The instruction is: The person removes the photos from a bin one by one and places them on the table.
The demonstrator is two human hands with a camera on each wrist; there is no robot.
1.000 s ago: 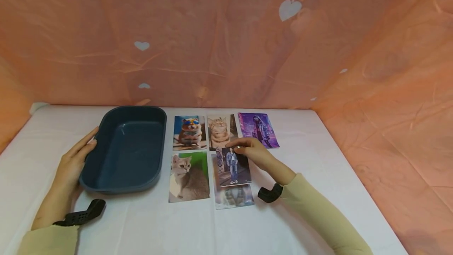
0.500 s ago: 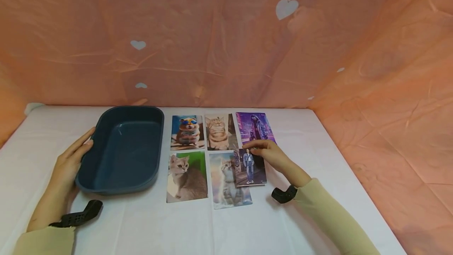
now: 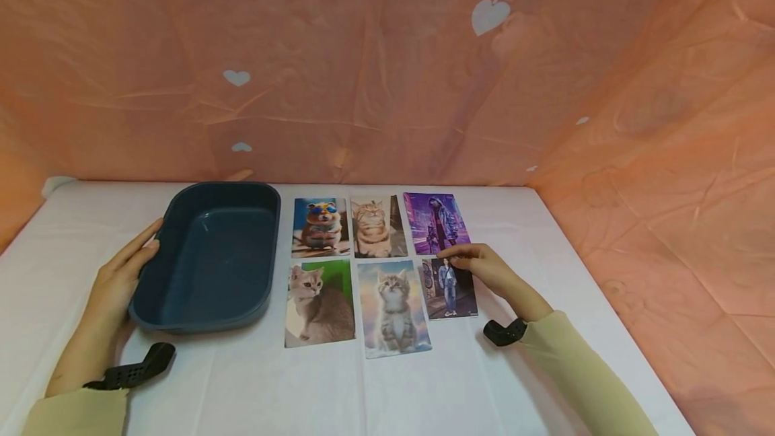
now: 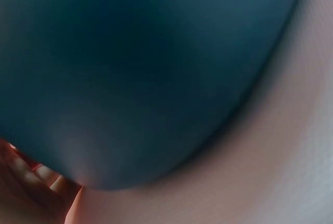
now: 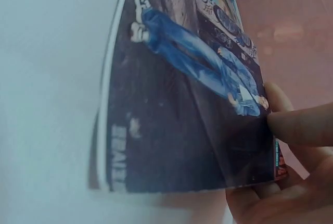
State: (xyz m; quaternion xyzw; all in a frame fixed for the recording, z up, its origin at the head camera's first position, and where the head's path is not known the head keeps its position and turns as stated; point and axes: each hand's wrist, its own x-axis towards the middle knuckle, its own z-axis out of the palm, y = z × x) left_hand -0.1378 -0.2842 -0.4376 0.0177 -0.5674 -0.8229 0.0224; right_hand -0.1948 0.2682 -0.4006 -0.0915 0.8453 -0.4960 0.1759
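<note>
In the head view, my left hand [image 3: 118, 281] holds the left side of a dark blue rectangular plastic basin [image 3: 206, 268]; its fingers partly go out of sight behind the wall. Thumb and fingers of my right hand [image 3: 493, 271] pinch the top edge of a photo card [image 3: 451, 288] of a person in denim. In the right wrist view this photo card [image 5: 182, 120] is tilted, and its edge looks layered. Left of it lies a grey kitten card [image 3: 395, 308]. Just above it is a purple card of a hooded figure [image 3: 437, 221].
Farther left lie a sitting cat card [image 3: 321, 305], a hamster card [image 3: 321, 227] and a ginger cat card [image 3: 375, 227]. A white cloth [image 3: 272, 389] covers the table. Orange sheeting with pale hearts [image 3: 363, 86] rises behind and on the right.
My right hand has moved rightward with the denim photo card, from over the grey kitten card to its right side. The kitten card is now uncovered. My left hand stays on the basin.
</note>
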